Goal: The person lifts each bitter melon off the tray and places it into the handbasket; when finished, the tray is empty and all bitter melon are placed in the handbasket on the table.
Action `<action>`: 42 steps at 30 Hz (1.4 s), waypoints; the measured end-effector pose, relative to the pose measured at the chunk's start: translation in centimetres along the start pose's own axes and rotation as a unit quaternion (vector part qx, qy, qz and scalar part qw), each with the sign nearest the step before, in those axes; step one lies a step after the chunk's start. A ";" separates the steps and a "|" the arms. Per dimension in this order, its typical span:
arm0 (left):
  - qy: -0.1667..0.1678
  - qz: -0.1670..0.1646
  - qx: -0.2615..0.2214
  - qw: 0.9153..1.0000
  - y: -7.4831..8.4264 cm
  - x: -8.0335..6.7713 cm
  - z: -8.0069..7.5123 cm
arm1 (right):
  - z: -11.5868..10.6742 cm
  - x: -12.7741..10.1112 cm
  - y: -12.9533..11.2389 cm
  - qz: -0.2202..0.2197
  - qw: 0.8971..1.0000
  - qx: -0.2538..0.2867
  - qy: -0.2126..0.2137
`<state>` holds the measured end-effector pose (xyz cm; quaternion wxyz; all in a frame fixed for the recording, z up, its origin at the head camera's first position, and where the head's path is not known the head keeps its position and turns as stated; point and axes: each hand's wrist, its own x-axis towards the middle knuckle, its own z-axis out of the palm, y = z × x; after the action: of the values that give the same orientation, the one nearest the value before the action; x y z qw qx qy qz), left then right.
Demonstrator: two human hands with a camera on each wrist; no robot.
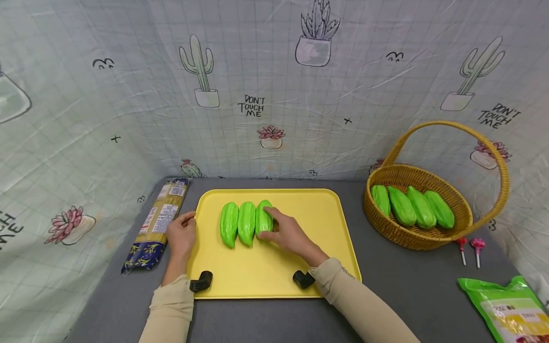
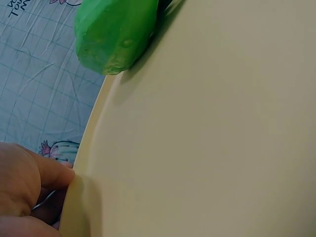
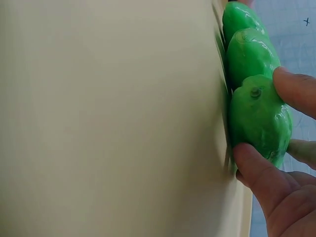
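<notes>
On the yellow tray (image 1: 244, 281) lie three green papayas side by side, long and ridged with tapered ends. My right hand (image 1: 291, 233) grips the rightmost papaya (image 1: 263, 219), thumb at its near end and fingers over the far part. The middle papaya (image 1: 246, 224) and the left papaya (image 1: 229, 225) are close beside it. In the right wrist view, fingers and thumb lie around the gripped papaya (image 3: 259, 118). My left hand (image 1: 182, 236) is at the tray's left rim, loosely bent, its fingertips touching the outer edge (image 2: 75, 197).
A wicker basket (image 1: 403, 238) with a tall handle stands at the right, holding several green papayas (image 1: 421, 207). Two lollipops (image 1: 477, 244) and a green bag (image 1: 506, 305) lie in front of it. Left of the tray is a pack of noodles (image 1: 160, 219). A patterned curtain (image 1: 274, 95) hangs behind.
</notes>
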<state>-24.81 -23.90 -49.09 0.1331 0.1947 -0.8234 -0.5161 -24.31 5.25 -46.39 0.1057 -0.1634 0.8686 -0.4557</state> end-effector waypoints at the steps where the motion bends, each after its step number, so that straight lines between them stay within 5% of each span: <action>1: 0.000 0.001 0.000 1.000 0.0 0.0 0.0 | 0.0 0.0 0.0 0.001 1.000 0.001 0.000; 19: 0.009 0.010 0.010 1.000 0.1 0.1 0.1 | -1.3 -0.7 0.0 0.011 1.000 0.028 0.006; 42: -0.020 -0.010 0.004 1.000 0.0 0.0 -0.1 | -4.3 -1.7 0.1 0.002 0.999 0.033 0.042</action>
<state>-24.74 -23.99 -49.03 0.1108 0.1929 -0.8259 -0.5181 -24.15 9.18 -43.99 0.0751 -0.1386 0.8571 -0.4904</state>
